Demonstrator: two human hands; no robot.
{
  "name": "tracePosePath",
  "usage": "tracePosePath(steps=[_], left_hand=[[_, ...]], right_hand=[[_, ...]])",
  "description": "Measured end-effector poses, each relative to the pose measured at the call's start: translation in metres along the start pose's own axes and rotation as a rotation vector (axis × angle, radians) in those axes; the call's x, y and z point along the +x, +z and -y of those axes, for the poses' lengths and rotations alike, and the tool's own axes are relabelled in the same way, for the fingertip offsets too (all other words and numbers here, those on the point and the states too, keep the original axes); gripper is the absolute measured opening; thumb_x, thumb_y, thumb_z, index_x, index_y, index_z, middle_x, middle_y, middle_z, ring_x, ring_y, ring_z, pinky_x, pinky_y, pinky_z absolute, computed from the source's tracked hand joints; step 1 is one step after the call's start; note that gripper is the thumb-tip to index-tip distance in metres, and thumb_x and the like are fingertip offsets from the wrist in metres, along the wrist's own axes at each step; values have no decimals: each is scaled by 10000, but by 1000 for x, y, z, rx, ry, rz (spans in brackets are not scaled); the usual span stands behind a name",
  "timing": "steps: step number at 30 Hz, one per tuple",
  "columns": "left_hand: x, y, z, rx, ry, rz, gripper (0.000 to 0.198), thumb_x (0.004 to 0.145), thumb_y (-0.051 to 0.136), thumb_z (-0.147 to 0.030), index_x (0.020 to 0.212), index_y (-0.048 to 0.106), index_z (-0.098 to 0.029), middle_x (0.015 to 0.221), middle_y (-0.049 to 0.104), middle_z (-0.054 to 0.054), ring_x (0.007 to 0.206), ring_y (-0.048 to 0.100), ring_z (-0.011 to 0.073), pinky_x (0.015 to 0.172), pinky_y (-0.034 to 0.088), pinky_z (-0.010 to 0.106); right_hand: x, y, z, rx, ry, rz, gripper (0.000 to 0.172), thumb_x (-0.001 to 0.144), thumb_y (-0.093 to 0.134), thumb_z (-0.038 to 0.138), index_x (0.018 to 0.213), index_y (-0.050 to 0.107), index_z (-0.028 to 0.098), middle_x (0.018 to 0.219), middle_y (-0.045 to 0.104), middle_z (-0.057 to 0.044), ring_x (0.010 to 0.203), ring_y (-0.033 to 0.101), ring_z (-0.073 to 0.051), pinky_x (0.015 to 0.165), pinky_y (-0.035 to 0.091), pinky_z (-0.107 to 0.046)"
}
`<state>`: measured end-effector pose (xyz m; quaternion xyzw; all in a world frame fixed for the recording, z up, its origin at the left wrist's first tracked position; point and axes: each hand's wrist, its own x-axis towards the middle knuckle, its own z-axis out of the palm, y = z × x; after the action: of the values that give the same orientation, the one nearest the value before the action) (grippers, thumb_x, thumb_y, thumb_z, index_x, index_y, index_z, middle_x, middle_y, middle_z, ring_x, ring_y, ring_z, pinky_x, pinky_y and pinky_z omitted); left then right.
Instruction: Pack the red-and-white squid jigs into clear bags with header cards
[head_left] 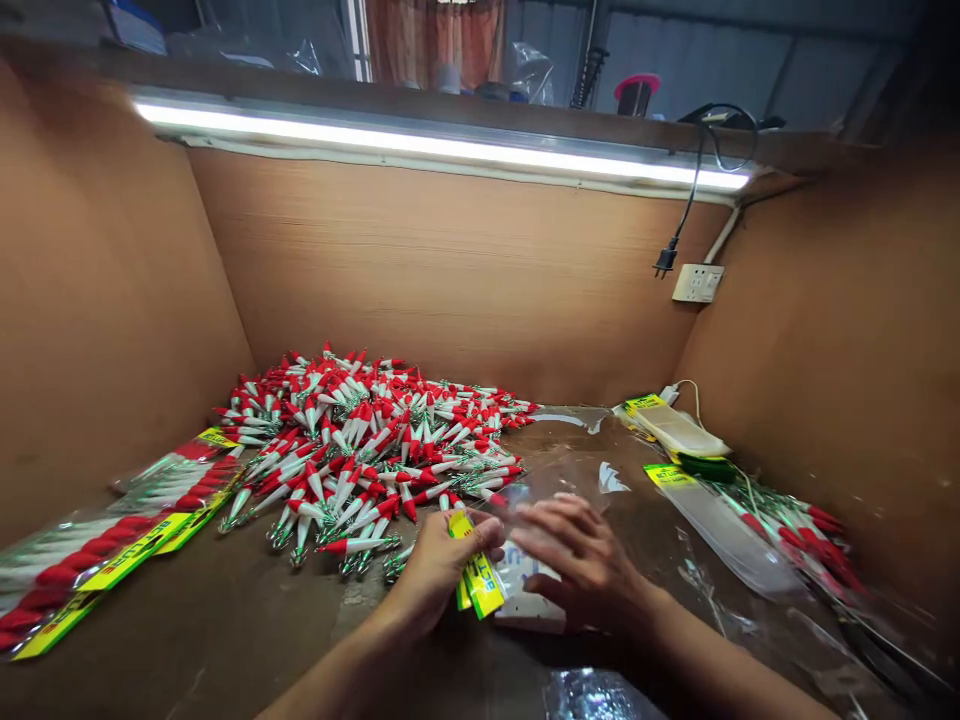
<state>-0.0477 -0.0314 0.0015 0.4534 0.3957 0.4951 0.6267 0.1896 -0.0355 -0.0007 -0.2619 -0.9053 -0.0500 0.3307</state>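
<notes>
My left hand (446, 560) is closed on a yellow-headed plastic bag (484, 580), pinching it near its printed yellow card top. The clear part of the bag stretches to the right, partly hidden by my other hand. Over that clear part is my right hand (581, 550), blurred by motion, its fingers stretched out and the thumb apart. Just beyond both hands lies a large heap of red and white fishing lures (360, 440) with green-tinted hooks. A small white printed box or card (529, 610) shows below the right hand.
Filled lure packs (112, 550) with yellow headers lie on the left. Flat unfilled bags (712, 530) and more bagged lures (806, 535) rest on the right. Wooden panels enclose the table; a plug (665, 260) hangs near a wall socket (697, 283). Crumpled clear plastic (596, 695) is at the front.
</notes>
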Motion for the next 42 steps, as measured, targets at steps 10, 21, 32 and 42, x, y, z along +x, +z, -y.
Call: tracePosePath(steps=[10, 21, 32, 42], left_hand=[[15, -13, 2, 308, 83, -114, 497, 682, 823, -594, 672, 592, -154, 496, 522, -50, 387, 419, 80, 382, 329, 183], [13, -16, -12, 245, 196, -154, 472, 714, 807, -588, 785, 703, -133, 524, 517, -43, 439, 424, 73, 393, 337, 159], [10, -13, -31, 533, 250, 7, 431, 776, 768, -533, 973, 745, -149, 736, 711, 43, 632, 642, 172, 593, 508, 256], [-4, -7, -45, 1120, 738, 51, 532, 874, 685, -244, 1389, 557, -280, 1393, 600, 70, 1313, 526, 273, 1120, 394, 450]], right_hand=[[-9, -9, -58, 587, 930, -149, 523, 901, 536, 623, 980, 719, 140, 731, 698, -64, 563, 615, -179, 531, 469, -269], [-36, -43, -117, -21, 937, -400, 592, 856, 604, 468, 1350, 587, 141, 1364, 588, -203, 1273, 512, -365, 1058, 386, -507], [1, 1, -36, 1084, 883, -45, 469, 708, 844, 462, 1038, 740, 145, 730, 679, -7, 596, 553, -108, 585, 429, -237], [7, -4, -19, 1043, 927, 105, 271, 758, 766, 385, 746, 721, 118, 550, 616, 12, 464, 465, -82, 477, 332, -209]])
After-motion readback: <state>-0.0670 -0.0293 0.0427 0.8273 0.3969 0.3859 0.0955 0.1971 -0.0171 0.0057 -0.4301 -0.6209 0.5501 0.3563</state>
